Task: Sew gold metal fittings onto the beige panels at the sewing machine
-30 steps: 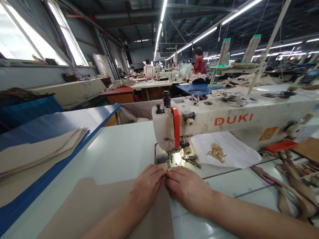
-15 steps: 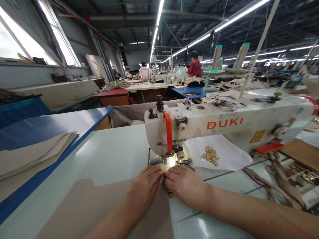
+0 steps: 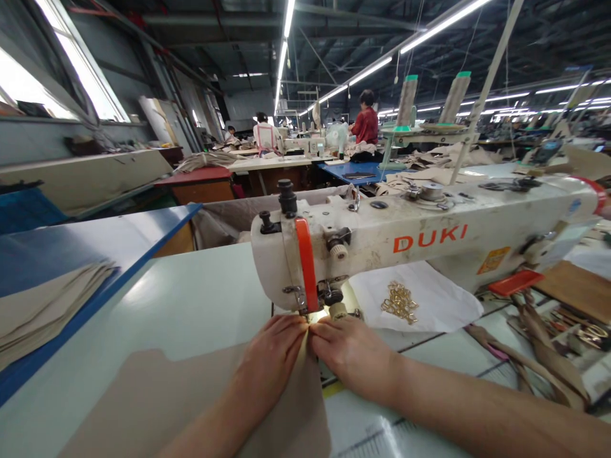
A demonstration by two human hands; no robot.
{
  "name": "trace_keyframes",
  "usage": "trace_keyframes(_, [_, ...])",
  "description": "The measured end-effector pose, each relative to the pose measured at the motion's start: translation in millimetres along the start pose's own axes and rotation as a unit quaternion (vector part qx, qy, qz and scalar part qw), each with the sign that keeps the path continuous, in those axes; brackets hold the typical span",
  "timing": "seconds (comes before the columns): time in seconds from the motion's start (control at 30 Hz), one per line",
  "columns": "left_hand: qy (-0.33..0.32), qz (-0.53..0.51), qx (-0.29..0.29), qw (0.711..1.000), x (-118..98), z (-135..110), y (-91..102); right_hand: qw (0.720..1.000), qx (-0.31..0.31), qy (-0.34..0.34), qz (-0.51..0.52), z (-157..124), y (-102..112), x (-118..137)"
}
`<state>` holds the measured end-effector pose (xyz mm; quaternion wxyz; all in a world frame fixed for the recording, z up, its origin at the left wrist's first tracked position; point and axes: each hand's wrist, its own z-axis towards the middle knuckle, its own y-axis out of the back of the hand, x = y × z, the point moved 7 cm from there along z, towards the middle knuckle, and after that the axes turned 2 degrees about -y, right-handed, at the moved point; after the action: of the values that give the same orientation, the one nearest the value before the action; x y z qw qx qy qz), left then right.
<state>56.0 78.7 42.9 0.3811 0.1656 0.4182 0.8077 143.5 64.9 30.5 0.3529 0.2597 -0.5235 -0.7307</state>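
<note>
A beige fabric panel lies flat on the pale sewing table, its far edge running under the needle area of a white sewing machine lettered DUKI. My left hand pinches the fabric's edge just in front of the presser foot. Close against it, my right hand also has its fingers closed at the same edge, fingertips nearly meeting the left ones. The small lamp's glow shows behind the fingers. The presser foot and the stitch point are mostly hidden by my fingertips.
Gold metal rings lie on a white sheet under the machine arm. Stacked fabric pieces rest on the blue-edged table at left. A tray of small parts and fabric straps are at right. People sit and stand farther back.
The camera view has shifted slightly, so the machine appears farther left. Both hands stay at the fabric's edge by the presser foot, fingertips still close together.
</note>
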Motion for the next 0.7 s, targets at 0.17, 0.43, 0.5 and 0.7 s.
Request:
trace_keyframes(0.17, [0.002,-0.005,-0.007,1.000,1.6,-0.6,-0.1,1.000,0.000,-0.008,0.002,0.2,-1.5,-1.7])
trace_keyframes(0.43, [0.021,-0.025,0.001,0.999,2.8,-0.7,0.4,1.000,0.004,-0.011,0.009,0.4,-4.0,-2.3])
trace_keyframes(0.5, [0.032,-0.031,0.003,0.999,3.2,-1.0,0.0,1.000,0.005,-0.014,0.013,0.7,-4.3,-2.5])
trace_keyframes(0.7, [0.049,-0.042,0.018,0.998,0.0,-2.3,1.1,1.000,0.002,-0.018,0.023,-0.4,-3.8,-0.7])
